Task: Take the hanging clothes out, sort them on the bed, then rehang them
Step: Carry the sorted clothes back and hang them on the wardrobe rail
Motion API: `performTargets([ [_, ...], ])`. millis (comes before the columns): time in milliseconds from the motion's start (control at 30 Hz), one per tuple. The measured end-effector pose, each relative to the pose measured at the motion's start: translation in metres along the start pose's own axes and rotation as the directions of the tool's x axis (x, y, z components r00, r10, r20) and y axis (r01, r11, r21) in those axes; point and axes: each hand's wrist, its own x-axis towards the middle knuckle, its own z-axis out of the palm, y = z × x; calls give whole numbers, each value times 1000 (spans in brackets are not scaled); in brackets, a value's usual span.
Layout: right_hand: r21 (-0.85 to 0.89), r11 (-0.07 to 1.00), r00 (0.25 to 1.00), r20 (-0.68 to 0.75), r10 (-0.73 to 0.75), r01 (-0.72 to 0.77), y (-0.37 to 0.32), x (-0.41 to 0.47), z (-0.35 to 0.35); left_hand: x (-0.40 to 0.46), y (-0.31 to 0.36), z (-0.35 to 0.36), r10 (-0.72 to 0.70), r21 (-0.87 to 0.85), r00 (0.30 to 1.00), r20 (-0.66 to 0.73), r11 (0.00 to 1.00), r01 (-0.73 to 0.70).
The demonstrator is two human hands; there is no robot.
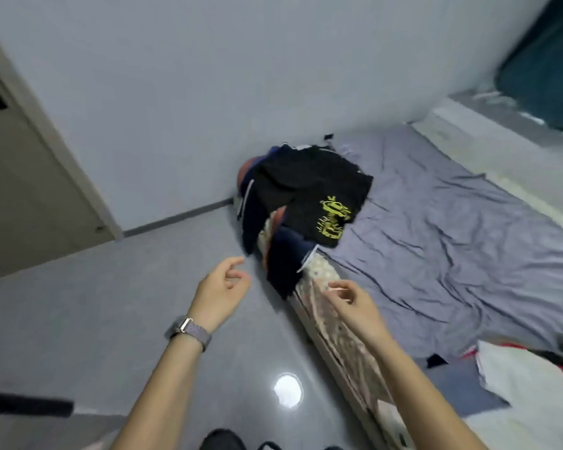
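A heap of dark clothes (293, 196) lies on the near-left corner of the bed (452, 228), some hanging over its edge. On top is a black T-shirt with a yellow print (333, 219). My left hand (223, 285), with a watch on the wrist, hovers over the floor just left of the heap, fingers loosely curled and holding nothing. My right hand (350, 298) hovers over the bed's edge below the heap, fingers relaxed and empty. Neither hand touches the clothes.
The bed has a wrinkled purple-grey sheet and a patterned side (338, 336). White and red fabric (530, 375) lies at the bed's lower right. A door (30, 177) stands at the left. Glossy grey floor (95, 319) lies beside the bed, and a teal curtain (546, 66) hangs top right.
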Motion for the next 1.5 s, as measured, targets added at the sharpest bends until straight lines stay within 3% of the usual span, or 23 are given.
performTargets([
  [133, 177, 970, 932, -291, 214, -167, 60, -4, -117, 55, 52, 114, 122, 16, 940, 318, 991, -134],
  [233, 270, 935, 822, -461, 335, -230, 100, -25, -176, 78, 89, 198, 215, 5, 821, 529, 967, -256],
  [333, 424, 872, 652, -593, 472, -245, 138, -57, -217, 84, 123, 285, 254, -15, 667, 700, 940, -342],
  [500, 574, 782, 404, -672, 620, -245, 198, -113, -257, 54, 157, 414, 186, 15, 470, 863, 921, -390],
  [567, 632, 735, 337, -655, 676, -245, 226, -135, -269, 31, 161, 455, 164, 18, 405, 899, 912, -410],
  [700, 677, 687, 237, -645, 727, -265, 292, -167, -319, -10, 172, 536, 142, 11, 351, 925, 916, -402],
  [800, 636, 684, 234, -649, 724, -357, 356, -186, -381, -43, 180, 601, 187, -36, 457, 870, 947, -318],
  [900, 472, 700, 345, -634, 692, -536, 428, -194, -451, -85, 184, 666, 147, -19, 551, 822, 973, -232],
  [967, 304, 727, 374, -700, 609, -615, 470, -197, -498, -113, 183, 703, 92, 31, 559, 824, 978, -207],
  [1067, 222, 729, 296, -808, 510, -648, 520, -192, -570, -141, 181, 742, 44, 101, 546, 837, 967, -234],
  [1133, 148, 646, 326, -767, 552, -749, 556, -180, -604, -150, 182, 759, 31, 132, 556, 831, 959, -251],
  [1200, -30, 497, 390, -662, 641, -867, 584, -167, -619, -154, 183, 773, 23, 159, 584, 812, 953, -258],
  [1267, -203, 391, 418, -671, 612, -898, 591, -152, -619, -155, 185, 782, 0, 191, 608, 794, 949, -249],
  [1333, -262, 416, 464, -718, 519, -871, 579, -144, -612, -155, 188, 793, -34, 231, 623, 781, 943, -239],
  [1400, -260, 530, 501, -776, 384, -807, 559, -151, -599, -161, 194, 804, -114, 285, 609, 785, 939, -193],
  [1500, -183, 690, 510, -805, 304, -700, 515, -173, -572, -184, 204, 827, -349, 397, 472, 810, 918, -4],
])
